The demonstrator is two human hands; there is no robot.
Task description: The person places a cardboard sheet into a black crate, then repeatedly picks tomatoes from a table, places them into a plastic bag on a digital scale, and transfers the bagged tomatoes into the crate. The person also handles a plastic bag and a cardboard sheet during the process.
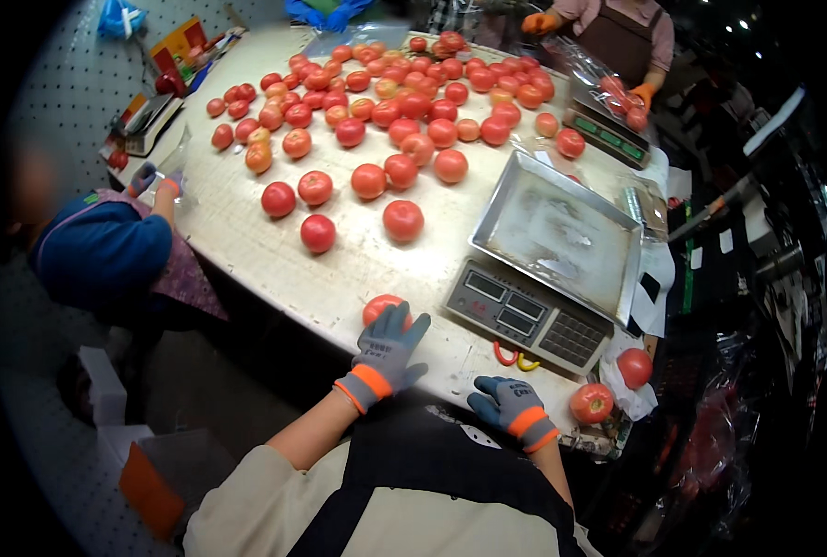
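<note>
My left hand (390,348), in a grey glove with an orange cuff band, lies with its fingers over a tomato (380,306) near the table's front edge. Its thumb is spread away from the fruit, and the fingers partly hide it. My right hand (514,409), gloved alike, rests at the table edge below a digital scale (525,313), fingers loosely bent and nothing visible in them. The scale carries a bare metal tray (560,230). Several loose tomatoes (403,221) lie ahead of my left hand. Two more tomatoes (591,404) sit right of my right hand, one on white plastic.
A large spread of tomatoes (413,104) covers the far table (246,230). One co-worker (107,244) at left handles a clear bag. Another, far right (619,35), holds bagged tomatoes over a second scale (608,132). Blue-gloved hands (326,15) show at the back.
</note>
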